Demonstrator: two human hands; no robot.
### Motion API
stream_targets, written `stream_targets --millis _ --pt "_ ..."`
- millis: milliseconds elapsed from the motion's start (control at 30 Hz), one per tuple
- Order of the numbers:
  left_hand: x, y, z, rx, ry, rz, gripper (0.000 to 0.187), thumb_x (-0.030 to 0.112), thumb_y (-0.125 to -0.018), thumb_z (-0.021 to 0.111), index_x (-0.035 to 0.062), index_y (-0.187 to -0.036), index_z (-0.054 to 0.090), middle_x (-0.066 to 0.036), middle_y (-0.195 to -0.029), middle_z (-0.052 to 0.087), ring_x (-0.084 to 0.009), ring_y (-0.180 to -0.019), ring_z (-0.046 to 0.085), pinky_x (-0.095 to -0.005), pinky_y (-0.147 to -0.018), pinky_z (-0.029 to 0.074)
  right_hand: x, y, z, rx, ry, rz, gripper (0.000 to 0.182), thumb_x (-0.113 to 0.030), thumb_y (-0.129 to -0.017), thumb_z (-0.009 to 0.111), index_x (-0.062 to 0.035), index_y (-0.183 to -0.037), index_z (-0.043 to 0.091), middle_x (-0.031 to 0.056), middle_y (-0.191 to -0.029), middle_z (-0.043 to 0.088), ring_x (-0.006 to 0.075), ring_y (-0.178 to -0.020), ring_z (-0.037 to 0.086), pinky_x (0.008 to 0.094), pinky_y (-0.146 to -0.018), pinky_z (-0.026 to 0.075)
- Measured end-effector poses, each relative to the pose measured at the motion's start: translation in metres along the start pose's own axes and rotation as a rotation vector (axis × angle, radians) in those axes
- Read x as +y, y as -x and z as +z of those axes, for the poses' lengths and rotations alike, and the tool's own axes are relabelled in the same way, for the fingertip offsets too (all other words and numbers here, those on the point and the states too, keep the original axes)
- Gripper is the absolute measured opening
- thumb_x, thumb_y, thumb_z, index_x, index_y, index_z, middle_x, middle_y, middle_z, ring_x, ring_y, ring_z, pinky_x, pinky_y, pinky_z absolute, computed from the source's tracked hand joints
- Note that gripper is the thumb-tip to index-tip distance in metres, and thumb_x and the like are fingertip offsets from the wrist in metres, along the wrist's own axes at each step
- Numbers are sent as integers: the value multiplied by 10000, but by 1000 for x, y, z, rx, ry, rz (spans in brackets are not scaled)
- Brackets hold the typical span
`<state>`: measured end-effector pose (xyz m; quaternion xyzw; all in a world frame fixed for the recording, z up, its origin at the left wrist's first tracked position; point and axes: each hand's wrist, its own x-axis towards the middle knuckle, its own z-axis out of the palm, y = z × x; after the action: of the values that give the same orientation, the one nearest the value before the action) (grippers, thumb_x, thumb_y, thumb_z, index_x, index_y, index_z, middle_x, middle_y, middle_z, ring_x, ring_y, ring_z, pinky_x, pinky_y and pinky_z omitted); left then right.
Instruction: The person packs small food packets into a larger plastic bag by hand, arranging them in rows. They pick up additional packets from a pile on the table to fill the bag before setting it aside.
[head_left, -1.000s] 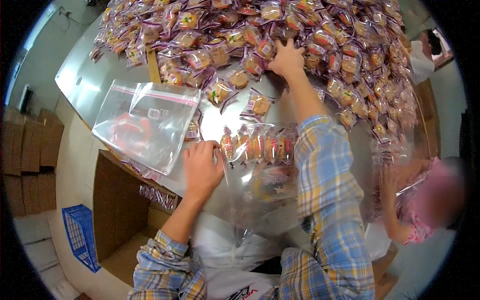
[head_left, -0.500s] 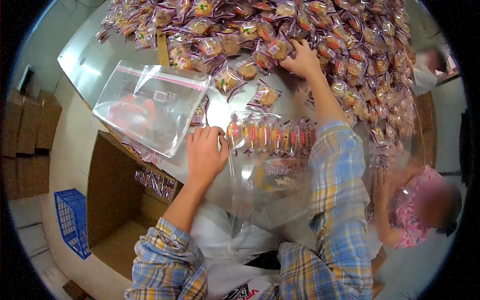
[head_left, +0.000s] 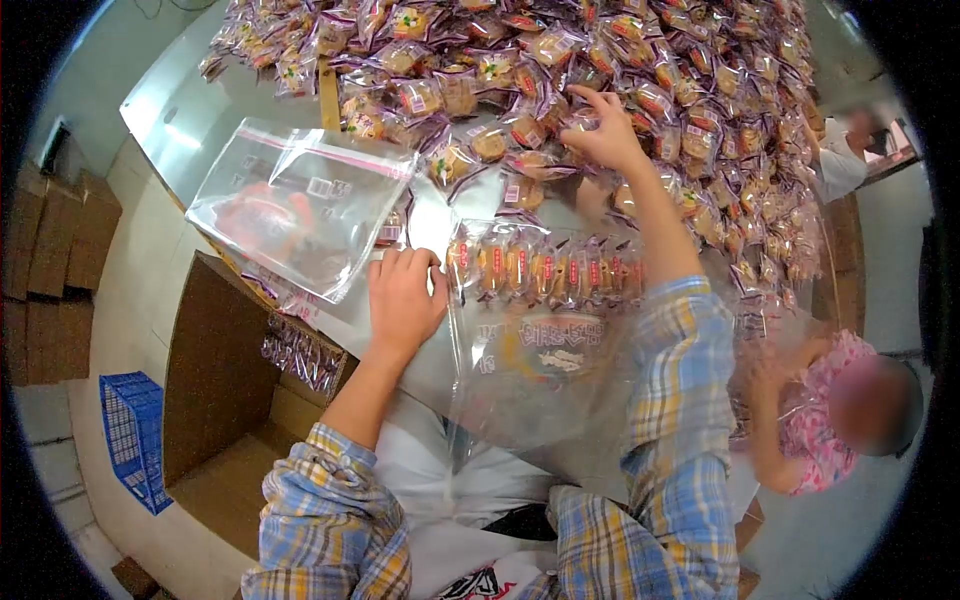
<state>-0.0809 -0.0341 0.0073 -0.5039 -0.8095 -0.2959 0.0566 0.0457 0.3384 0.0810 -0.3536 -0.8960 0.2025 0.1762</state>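
My right hand is over the near edge of a large heap of individually wrapped pastries, thumb and forefinger spread apart with nothing visible between them. Loose wrapped pastries lie just left of and below it. In front of me is a clear printed plastic bag, with a row of wrapped pastries standing side by side at its far end. My left hand is at the bag's left edge, fingers curled and closed against the film. Its fingertips are partly hidden.
Left of my left hand lies a flat clear zip bag. Below the table edge stands an open cardboard box with wrapped packs inside, beside a blue plastic crate. Cartons are stacked far left. A co-worker sits at right; another person is beyond.
My right hand has opened its fingers and drawn slightly back from the heap. Loose pastries beside it have shifted. My left hand stays at the bag's edge.
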Motion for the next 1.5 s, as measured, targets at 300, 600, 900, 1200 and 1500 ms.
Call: stream_targets --millis 300,600,900,1200,1500 --pt "3 -1 -1 16 8 16 74 122 -857 683 97 -916 646 -68 -886 653 -288 -932 589 -438 -848 421 -51 -3 37 -152 325 196 1477 -827 -470 872 -302 -1678 202 320 -1682 142 637 -1458 260 656 -1162 353" --pt "2 -1 -3 -21 -9 5 76 126 -861 680 99 -929 659 -68 -886 658 -286 -928 595 -444 -856 417 -65 -11 62 -50 438 211 1220 -380 -686 930 -339 -1667 206 294 -1619 273 662 -1355 370 637 -1111 444" --pt "2 0 -3 -4 32 -6 72 135 -884 677 90 -936 656 -84 -926 670 -303 -943 598 -443 -868 423 -56 0 50 195 329 102 896 -197 -704 865 -272 -1503 467 178 -1520 422 544 -1274 463 579 -994 544" --pt "0 1 1 21 35 8 75 132 -886 679 86 -936 647 -96 -926 661 -306 -951 595 -450 -868 417 -32 9 -1 272 36 30 893 -269 -666 887 -204 -1477 519 185 -1476 450 471 -1280 492 521 -1066 482" --pt "-2 2 2 24 32 6 92 138 -849 691 96 -928 670 -70 -920 675 -281 -996 602 -439 -869 423 -72 97 -74 323 -1057 87 901 18 -744 791 -45 -1539 371 125 -1310 648 286 -1117 688 407 -990 551"
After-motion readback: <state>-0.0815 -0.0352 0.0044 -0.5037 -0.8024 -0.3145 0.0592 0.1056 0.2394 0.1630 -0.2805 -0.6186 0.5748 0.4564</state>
